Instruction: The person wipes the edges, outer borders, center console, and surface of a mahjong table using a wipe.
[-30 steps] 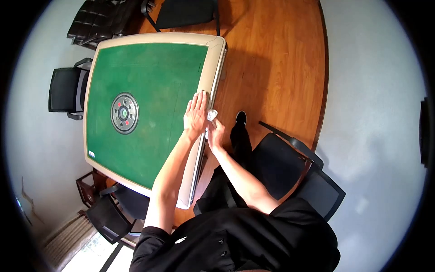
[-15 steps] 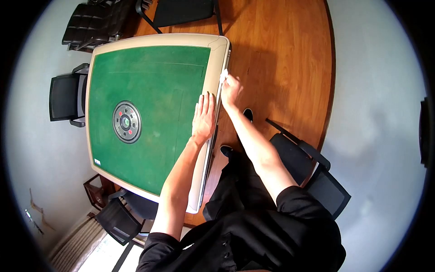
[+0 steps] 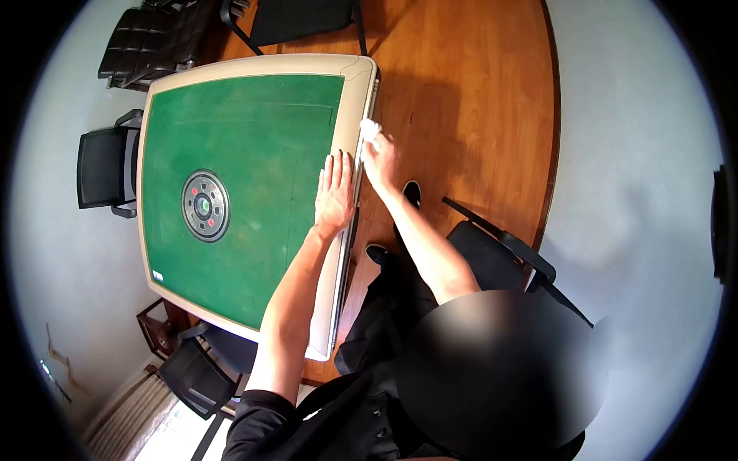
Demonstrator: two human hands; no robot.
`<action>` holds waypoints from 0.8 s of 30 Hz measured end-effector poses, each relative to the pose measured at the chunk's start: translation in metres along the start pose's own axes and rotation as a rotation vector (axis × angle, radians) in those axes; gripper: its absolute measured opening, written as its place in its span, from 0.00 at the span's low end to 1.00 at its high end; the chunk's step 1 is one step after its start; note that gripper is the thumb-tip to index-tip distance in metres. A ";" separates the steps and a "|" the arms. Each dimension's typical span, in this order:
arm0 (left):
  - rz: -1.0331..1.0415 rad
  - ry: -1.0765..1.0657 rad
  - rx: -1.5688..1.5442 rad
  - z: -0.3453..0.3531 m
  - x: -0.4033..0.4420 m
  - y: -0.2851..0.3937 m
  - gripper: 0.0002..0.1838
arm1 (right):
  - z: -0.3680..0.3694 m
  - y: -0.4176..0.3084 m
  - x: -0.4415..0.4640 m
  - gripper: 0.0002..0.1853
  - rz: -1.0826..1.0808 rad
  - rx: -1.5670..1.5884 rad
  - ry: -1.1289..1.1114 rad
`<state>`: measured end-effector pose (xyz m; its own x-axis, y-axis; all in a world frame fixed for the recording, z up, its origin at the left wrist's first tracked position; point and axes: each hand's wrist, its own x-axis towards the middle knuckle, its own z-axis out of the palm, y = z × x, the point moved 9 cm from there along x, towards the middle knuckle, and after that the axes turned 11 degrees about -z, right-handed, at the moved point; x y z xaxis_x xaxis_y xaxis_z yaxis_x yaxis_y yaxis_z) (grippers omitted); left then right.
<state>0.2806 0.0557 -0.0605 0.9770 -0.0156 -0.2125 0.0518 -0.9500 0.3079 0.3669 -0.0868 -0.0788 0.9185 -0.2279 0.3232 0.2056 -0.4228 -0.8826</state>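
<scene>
A wooden floor carries a green-topped table with a beige border. A black chair stands beside the person's right arm. A round dial sits in the tabletop. The left hand lies flat on the border, its grip released; the right hand's grip clasps a small white wad at the table's side edge.

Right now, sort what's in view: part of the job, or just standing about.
In the job:
green-topped table
left hand, flat near its edge
right hand, holding a white wad

Just standing about:
black chairs
dark padded seat
</scene>
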 end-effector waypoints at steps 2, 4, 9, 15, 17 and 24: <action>-0.011 -0.013 0.009 -0.001 -0.001 0.001 0.47 | 0.009 0.024 -0.045 0.13 0.148 0.186 0.050; 0.005 0.013 -0.019 0.000 -0.003 0.001 0.46 | 0.025 0.038 -0.076 0.22 0.529 0.584 -0.002; 0.045 0.077 -0.023 -0.005 -0.004 0.002 0.43 | 0.041 0.045 -0.094 0.33 0.517 0.511 0.215; 0.027 0.030 0.058 -0.004 -0.004 0.002 0.45 | 0.065 0.043 -0.091 0.41 0.407 0.354 0.082; 0.002 0.008 0.037 -0.002 -0.003 0.002 0.45 | 0.062 0.046 -0.076 0.36 0.279 0.244 0.068; -0.029 -0.020 -0.030 -0.005 -0.004 0.001 0.40 | 0.068 0.054 0.018 0.33 0.312 0.247 0.055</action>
<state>0.2783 0.0559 -0.0547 0.9708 0.0057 -0.2400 0.0868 -0.9403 0.3290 0.4173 -0.0545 -0.1438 0.9317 -0.3612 0.0389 0.0012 -0.1038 -0.9946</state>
